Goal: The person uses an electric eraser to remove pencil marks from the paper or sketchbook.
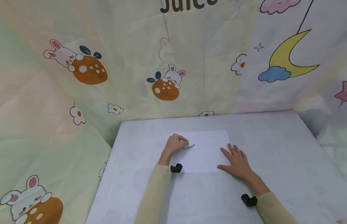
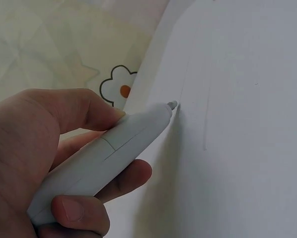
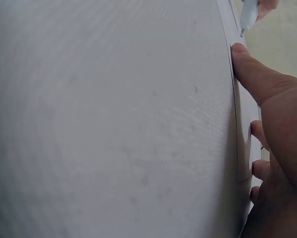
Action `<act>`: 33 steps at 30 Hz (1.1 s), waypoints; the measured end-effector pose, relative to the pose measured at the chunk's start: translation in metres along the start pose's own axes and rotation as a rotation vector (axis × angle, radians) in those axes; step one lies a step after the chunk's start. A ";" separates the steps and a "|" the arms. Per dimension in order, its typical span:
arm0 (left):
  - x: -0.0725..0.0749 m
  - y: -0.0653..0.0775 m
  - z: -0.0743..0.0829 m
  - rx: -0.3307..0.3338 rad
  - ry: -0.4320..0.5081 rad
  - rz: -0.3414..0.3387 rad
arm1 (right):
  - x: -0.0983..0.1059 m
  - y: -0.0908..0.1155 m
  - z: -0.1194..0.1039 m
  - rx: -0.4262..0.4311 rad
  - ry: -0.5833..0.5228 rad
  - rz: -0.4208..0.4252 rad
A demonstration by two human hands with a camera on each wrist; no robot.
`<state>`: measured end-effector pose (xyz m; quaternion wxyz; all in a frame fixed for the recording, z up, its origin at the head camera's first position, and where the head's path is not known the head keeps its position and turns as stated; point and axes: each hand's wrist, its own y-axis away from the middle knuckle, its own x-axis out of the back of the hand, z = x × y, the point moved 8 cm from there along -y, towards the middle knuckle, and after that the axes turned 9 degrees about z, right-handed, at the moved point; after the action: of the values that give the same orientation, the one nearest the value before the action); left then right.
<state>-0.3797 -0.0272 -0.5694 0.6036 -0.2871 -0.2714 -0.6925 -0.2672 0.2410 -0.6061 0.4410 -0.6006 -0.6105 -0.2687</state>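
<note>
A thick white pen (image 2: 96,166) with a small grey tip is held in my left hand (image 1: 175,143), its thumb and fingers curled round the barrel. The tip points to the right over a white sheet of paper (image 1: 204,160); whether it touches the sheet I cannot tell. Faint lines show on the white surface near the tip in the left wrist view. With fingers spread, my right hand (image 1: 237,163) rests along the sheet's right edge. Its thumb (image 3: 253,72) lies at the paper's near edge in the right wrist view.
The paper lies on a white-covered table (image 1: 274,146) with rounded far corners. A printed cloth (image 1: 128,62) with rabbits, flowers and a moon hangs behind and at the sides. Black wrist devices (image 1: 176,168) sit by both sleeves.
</note>
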 end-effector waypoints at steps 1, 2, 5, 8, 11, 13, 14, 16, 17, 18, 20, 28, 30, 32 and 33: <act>0.001 0.000 0.000 0.006 -0.007 0.002 | 0.000 0.000 0.000 0.000 0.001 -0.001; 0.002 0.000 -0.001 0.014 -0.016 0.006 | 0.000 0.000 0.000 0.000 0.001 -0.004; 0.004 0.000 -0.003 0.030 -0.031 0.013 | -0.001 0.000 0.000 -0.004 0.002 -0.008; 0.004 0.000 -0.001 0.018 -0.032 0.008 | -0.001 0.000 0.001 -0.006 0.001 -0.004; 0.002 0.000 0.003 0.002 -0.031 -0.013 | -0.001 0.000 0.001 -0.006 0.001 -0.003; 0.001 0.000 0.005 0.002 -0.035 -0.024 | -0.002 0.000 0.001 -0.006 0.002 -0.006; 0.001 0.000 0.005 0.004 -0.039 -0.025 | -0.002 0.000 0.001 -0.007 0.003 -0.007; 0.003 0.000 0.005 0.011 -0.047 -0.021 | -0.002 0.000 0.001 -0.005 0.002 -0.006; 0.005 0.000 0.005 0.011 -0.050 -0.016 | -0.002 0.000 0.001 -0.005 0.005 -0.005; 0.006 -0.001 0.005 0.013 -0.051 -0.013 | -0.001 0.000 0.002 -0.006 0.005 -0.005; 0.007 -0.001 0.006 0.008 -0.059 -0.013 | -0.001 -0.001 0.002 -0.004 0.008 -0.005; -0.001 -0.004 0.008 -0.003 -0.076 -0.027 | -0.003 -0.001 0.003 -0.005 0.011 -0.008; 0.000 -0.004 0.008 -0.001 -0.090 -0.022 | -0.003 0.000 0.003 -0.002 0.012 -0.007; 0.002 -0.005 0.008 -0.002 -0.096 -0.017 | -0.002 0.000 0.003 0.000 0.011 -0.005; 0.003 -0.005 0.007 -0.002 -0.099 -0.013 | -0.002 0.000 0.003 0.000 0.010 -0.004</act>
<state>-0.3848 -0.0236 -0.5627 0.5846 -0.3197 -0.3021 -0.6817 -0.2682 0.2425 -0.6094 0.4437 -0.5980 -0.6093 -0.2726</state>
